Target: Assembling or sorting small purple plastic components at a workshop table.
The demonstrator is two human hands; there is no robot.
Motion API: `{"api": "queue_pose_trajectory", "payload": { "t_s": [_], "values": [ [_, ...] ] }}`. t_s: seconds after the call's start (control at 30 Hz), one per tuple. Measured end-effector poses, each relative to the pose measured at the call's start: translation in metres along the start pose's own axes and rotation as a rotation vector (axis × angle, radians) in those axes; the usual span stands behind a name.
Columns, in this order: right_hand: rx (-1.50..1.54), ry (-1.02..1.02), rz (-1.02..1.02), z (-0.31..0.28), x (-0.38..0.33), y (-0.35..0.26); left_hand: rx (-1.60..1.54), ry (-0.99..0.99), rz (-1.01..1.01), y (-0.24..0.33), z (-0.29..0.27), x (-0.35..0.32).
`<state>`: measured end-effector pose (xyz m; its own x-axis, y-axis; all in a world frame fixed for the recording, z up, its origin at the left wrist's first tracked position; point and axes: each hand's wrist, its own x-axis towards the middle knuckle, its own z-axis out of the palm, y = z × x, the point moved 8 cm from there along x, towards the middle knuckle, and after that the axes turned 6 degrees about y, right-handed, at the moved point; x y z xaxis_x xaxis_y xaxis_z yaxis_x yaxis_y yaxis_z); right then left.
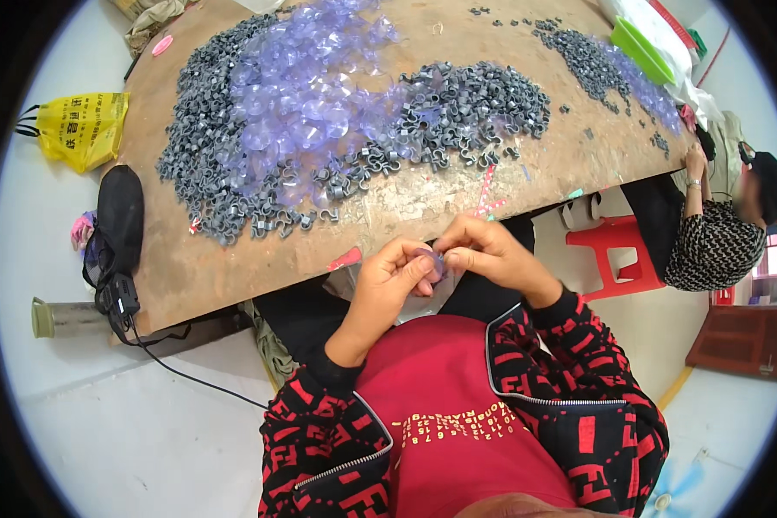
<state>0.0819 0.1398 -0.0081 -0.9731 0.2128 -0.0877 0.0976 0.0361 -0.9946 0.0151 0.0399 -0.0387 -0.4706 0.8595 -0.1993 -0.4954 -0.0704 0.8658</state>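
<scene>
Bright, even daylight, soft shadows, sharp centre, strong fisheye bending and dark vignette at the rim.

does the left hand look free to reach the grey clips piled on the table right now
Probably not at once: the left hand pinches a small clear purple piece together with the right hand. The grey clips lie uncovered on the table, nothing blocking.

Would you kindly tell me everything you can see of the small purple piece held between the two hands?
The purple piece is small, clear and pale violet, plastic by its look, like the suction cups heaped on the wooden table. It is pinched between the fingertips of the left hand and the right hand, just off the table's near edge, above the lap. Fingers hide most of it, so its full shape and any attached grey clip cannot be made out.
</scene>
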Motion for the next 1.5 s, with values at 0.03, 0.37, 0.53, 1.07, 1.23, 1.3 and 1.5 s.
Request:
{"api": "queue_pose_trajectory", "payload": {
  "t_s": [0.03,0.37,0.53,1.07,1.23,1.3,1.5],
  "values": [
    [-0.275,0.059,-0.064,-0.010,0.002,-0.002,0.158,0.001,-0.025,-0.007,-0.005,0.001],
    [-1.014,0.723,-0.245,-0.162,0.011,0.005,1.050,-0.143,0.413,0.018,0.000,0.000],
    [-1.012,0.712,-0.279,-0.157,0.014,0.006,1.258,0.430,0.718,0.123,-0.035,0.046],
    [0.304,0.422,-0.216,-0.054,0.065,-0.023,0.728,0.446,0.699,0.116,-0.038,0.088],
    [0.248,0.235,-0.180,-0.016,0.098,-0.018,1.195,0.558,1.089,0.121,-0.034,0.083],
    [0.291,0.283,-0.129,-0.019,0.103,-0.013,0.929,0.527,0.970,0.120,-0.041,0.082],
    [0.669,0.219,-0.072,-0.011,0.093,-0.014,0.341,0.417,0.660,0.113,-0.031,0.056]
  ]
}}
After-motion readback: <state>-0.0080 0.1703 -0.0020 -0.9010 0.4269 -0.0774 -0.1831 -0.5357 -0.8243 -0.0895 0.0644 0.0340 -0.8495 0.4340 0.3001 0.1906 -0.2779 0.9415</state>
